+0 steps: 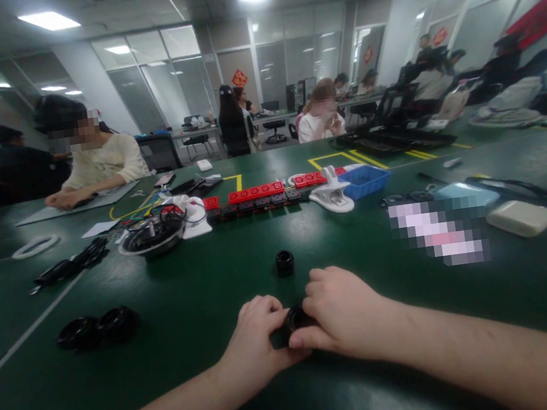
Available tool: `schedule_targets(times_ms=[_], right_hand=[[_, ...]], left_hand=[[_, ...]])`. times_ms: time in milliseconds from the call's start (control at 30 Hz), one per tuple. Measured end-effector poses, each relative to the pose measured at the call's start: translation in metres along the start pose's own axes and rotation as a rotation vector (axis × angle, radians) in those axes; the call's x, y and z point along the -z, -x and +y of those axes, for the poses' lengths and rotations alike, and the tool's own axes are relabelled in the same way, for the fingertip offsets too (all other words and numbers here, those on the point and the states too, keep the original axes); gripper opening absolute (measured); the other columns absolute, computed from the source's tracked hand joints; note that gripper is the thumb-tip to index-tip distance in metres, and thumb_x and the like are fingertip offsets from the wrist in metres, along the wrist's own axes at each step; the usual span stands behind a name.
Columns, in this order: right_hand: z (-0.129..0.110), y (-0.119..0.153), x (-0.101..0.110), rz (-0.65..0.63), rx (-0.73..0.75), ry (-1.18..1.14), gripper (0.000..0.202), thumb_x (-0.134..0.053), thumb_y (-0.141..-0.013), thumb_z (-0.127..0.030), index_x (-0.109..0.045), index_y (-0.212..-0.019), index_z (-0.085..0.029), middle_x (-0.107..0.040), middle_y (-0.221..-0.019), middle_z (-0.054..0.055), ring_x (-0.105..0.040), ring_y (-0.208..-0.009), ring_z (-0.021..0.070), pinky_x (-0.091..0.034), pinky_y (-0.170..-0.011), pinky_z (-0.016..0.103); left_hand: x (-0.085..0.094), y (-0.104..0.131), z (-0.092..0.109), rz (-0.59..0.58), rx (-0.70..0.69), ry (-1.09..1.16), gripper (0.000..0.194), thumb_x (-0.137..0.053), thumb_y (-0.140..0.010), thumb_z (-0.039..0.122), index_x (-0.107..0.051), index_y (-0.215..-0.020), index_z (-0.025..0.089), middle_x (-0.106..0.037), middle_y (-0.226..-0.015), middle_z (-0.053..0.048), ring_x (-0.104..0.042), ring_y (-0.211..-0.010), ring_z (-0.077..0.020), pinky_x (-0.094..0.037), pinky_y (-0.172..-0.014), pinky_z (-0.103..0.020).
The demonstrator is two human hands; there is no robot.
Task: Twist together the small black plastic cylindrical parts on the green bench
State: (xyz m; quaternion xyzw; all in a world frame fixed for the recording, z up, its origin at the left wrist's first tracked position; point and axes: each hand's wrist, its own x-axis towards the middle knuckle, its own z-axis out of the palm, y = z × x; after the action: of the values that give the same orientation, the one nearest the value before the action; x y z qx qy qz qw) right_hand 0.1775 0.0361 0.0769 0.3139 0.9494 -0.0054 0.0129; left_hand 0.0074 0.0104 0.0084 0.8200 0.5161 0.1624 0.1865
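Both of my hands meet around a black ring-shaped piece low in the middle of the head view. My left hand grips its left side, with the thumb along the top edge. From the right, my right hand closes on the same piece, fingers curled and thumb in front. Part of the piece is hidden by the fingers. Just beyond my hands a similar small black ring piece stands on the green table. Two larger black rings lie touching at the left.
Farther back are a metal bowl of black parts, a row of red and black blocks, a white clip stand and a blue bin. Cables and a white box lie right. A person sits across the table, left.
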Motion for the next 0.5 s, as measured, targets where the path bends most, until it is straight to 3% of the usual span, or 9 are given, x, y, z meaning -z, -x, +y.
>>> schedule_targets(times_ms=[500], right_hand=[[-0.0029,0.0,-0.0103,0.129,0.056,0.081,0.066,-0.033,-0.074,-0.071,-0.062,-0.077,-0.011,-0.056,-0.074,0.009,-0.046,-0.073,0.0218,-0.035,-0.064,0.034]], left_hand=[[-0.0028,-0.0004,-0.0032,-0.003,-0.007,-0.014,0.024,-0.067,-0.065,0.042,-0.061,-0.075,0.021,-0.052,-0.083,0.001,-0.045,-0.079,-0.0172,-0.035,-0.071,-0.03]])
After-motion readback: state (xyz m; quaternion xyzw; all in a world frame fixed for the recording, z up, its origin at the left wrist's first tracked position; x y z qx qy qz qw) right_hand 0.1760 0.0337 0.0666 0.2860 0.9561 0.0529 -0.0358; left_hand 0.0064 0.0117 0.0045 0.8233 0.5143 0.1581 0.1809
